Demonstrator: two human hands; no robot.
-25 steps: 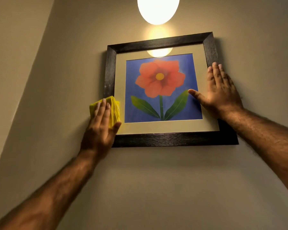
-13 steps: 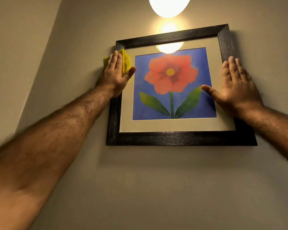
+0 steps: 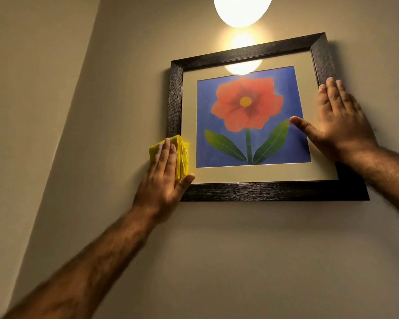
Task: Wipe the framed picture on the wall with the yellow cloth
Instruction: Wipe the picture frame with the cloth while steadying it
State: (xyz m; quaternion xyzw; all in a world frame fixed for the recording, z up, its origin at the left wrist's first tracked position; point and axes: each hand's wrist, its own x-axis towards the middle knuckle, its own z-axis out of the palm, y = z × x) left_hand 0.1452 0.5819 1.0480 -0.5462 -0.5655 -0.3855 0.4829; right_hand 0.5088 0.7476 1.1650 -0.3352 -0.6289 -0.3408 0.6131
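A dark wooden framed picture of a red flower on blue hangs on the beige wall. My left hand presses a folded yellow cloth flat against the lower part of the frame's left bar, near the bottom left corner. Fingers cover most of the cloth. My right hand lies flat and spread on the frame's right bar and the glass, its thumb reaching onto the blue picture; it holds nothing.
A lit round lamp hangs just above the frame and is mirrored in the glass. A wall corner runs down on the left. Bare wall lies below the picture.
My left hand slid the cloth from the frame's top left corner back down the left bar to near the bottom corner. The right hand stayed pressed on the right side.
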